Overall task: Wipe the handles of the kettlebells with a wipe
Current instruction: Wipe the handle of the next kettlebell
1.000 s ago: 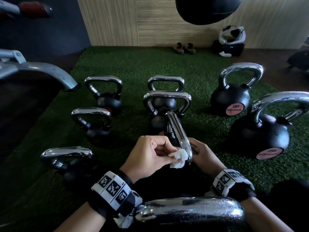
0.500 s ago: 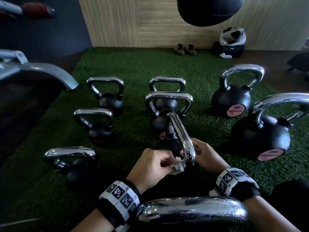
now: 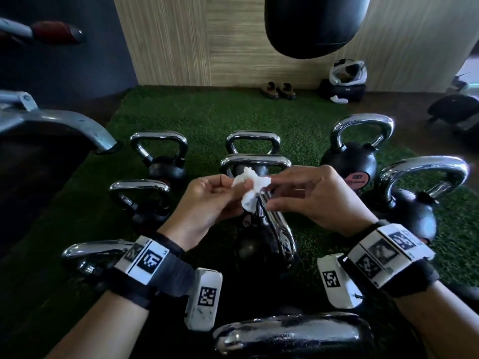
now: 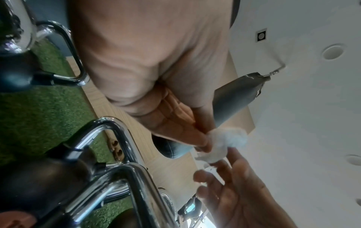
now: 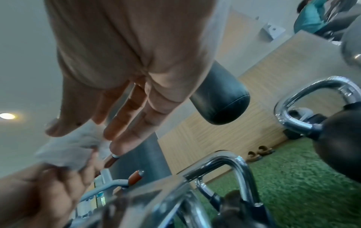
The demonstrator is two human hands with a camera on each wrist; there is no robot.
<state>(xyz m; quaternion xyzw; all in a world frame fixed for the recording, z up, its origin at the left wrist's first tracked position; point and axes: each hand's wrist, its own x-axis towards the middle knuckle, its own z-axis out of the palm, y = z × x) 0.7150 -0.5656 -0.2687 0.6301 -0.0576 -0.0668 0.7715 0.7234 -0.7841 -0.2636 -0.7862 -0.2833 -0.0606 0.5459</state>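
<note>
Both hands hover above the small black kettlebell point(image 3: 261, 250), whose chrome handle point(image 3: 278, 229) stands edge-on below them. A crumpled white wipe point(image 3: 250, 187) hangs between the hands, clear of the handle. My left hand point(image 3: 228, 189) pinches the wipe's left side. From the right, my right hand point(image 3: 272, 193) takes its other edge between thumb and a fingertip, the remaining fingers loose. The left wrist view shows the wipe point(image 4: 228, 140) at my left fingertips. In the right wrist view the wipe point(image 5: 68, 148) lies under my right thumb.
Several more chrome-handled kettlebells stand on green turf point(image 3: 207, 112): three at left point(image 3: 141, 200), two behind point(image 3: 255, 161), two larger at right point(image 3: 412, 203), one nearest me point(image 3: 293, 332). A punching bag point(image 3: 316, 24) hangs ahead. A machine arm point(image 3: 51, 123) juts in at left.
My left hand has lifted the wipe off the lower handle. My right hand let go of the kettlebell and rose to meet the wipe.
</note>
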